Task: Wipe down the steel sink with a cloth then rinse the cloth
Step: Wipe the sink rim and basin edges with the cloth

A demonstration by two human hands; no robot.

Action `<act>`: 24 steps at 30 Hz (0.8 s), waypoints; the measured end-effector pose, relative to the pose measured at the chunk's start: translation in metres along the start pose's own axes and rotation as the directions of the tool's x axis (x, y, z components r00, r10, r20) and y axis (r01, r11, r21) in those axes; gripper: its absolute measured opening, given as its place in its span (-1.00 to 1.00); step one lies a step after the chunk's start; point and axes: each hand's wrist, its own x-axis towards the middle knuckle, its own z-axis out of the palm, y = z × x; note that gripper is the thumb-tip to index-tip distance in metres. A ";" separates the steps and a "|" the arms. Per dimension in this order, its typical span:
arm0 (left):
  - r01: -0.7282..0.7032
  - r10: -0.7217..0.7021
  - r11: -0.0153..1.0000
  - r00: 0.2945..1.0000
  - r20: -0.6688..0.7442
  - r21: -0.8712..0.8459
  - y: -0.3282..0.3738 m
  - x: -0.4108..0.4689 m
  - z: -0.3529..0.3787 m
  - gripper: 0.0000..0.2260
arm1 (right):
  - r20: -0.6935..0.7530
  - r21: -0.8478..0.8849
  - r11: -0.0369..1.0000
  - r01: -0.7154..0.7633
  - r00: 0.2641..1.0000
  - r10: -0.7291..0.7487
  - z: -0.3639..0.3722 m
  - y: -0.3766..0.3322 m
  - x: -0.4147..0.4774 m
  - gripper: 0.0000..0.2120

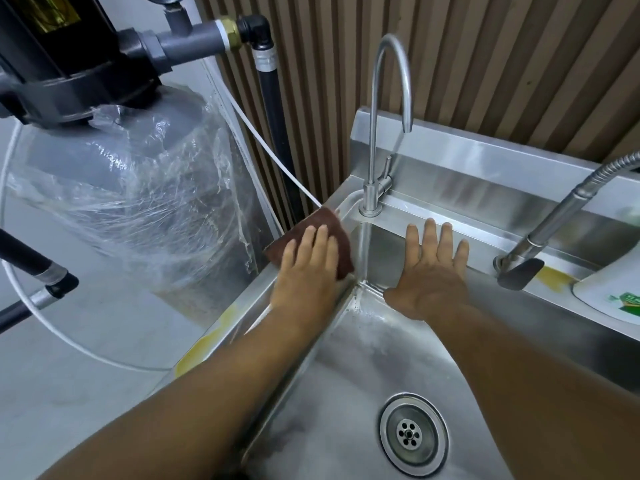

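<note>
Pressing dark brown square cloth (329,223) flat under your left hand (308,268), fingers straight, on stainless steel sink (346,375) rim; your right hand (433,278) spread wide on basin's back wall; curved steel tap (374,133) runs water between hands.

From my end I see two bare hands: the left hand (308,268) and the right hand (433,271). The left forearm (207,393) and right forearm (536,375) are uncovered to the view's lower edge. The fingernails are too blurred to judge.
</note>
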 end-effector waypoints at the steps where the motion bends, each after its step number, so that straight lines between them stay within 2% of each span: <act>1: -0.024 0.023 0.999 0.999 0.031 0.027 -0.011 -0.017 0.000 -0.41 | 0.001 0.004 1.000 0.003 1.000 -0.004 0.001 0.000 0.000 0.07; 4: -0.090 0.087 0.993 0.995 0.058 0.070 -0.032 -0.022 -0.001 -0.39 | -0.006 0.013 1.000 0.006 1.000 -0.006 0.001 0.000 0.000 0.06; 7: -0.161 0.161 0.987 0.985 0.057 -0.002 -0.026 0.021 -0.011 -0.34 | -0.008 0.027 1.000 0.009 1.000 -0.009 0.000 0.001 -0.001 0.07; 12: -0.151 0.151 0.989 0.980 0.130 -0.009 -0.005 0.096 -0.022 -0.29 | 0.011 0.033 0.999 0.011 1.000 -0.011 -0.003 0.002 -0.002 0.06; 15: -0.174 0.170 0.984 0.981 0.090 0.035 -0.004 0.078 -0.016 -0.34 | 0.013 0.042 0.999 0.016 1.000 -0.016 -0.002 0.002 -0.003 0.06; 18: -0.289 0.276 0.933 0.957 0.090 0.215 -0.012 0.018 -0.008 -0.41 | 0.011 0.051 0.998 0.019 1.000 -0.020 -0.003 0.002 -0.003 0.03; 21: -0.356 0.303 0.814 0.934 0.187 0.459 -0.023 -0.028 -0.003 -0.43 | 0.027 0.101 0.994 0.032 0.999 -0.035 -0.005 0.004 -0.004 -0.10; 24: -0.376 0.311 0.684 0.926 0.215 0.625 -0.014 -0.003 -0.001 -0.44 | 0.056 0.149 0.988 0.030 0.998 -0.039 -0.007 0.005 -0.003 -0.18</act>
